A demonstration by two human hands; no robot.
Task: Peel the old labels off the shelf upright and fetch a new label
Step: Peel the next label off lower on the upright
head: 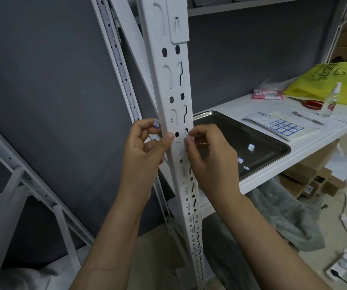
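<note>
A white perforated shelf upright (173, 105) is worked on at close range by two bare hands. The upright is steadied by the left hand (145, 149), whose thumb is pressed against its front face while a crumpled wad of peeled label (156, 123) is kept between the curled fingers behind its left edge. A small shred of old label (186, 135), beside an oval slot on the upright's right edge, is pinched in the narrow grip of the right hand (207, 151), between thumb and forefinger; whether the shred is already free of the metal cannot be told at this size.

The peeling appears well advanced: three torn scraps (251, 147) are seen lying in the steel tray (273, 141) on the shelf board (294, 105) to the right, and no whole label is visible on the facing side of the upright. The fetching of a new label seems not yet begun. A sheet of blue-bordered labels (286, 127), partly used, lies untouched on the shelf just beyond the tray, near a pen (308, 117), red-handled scissors (312, 104) and a clear spray bottle (331, 99).
</note>
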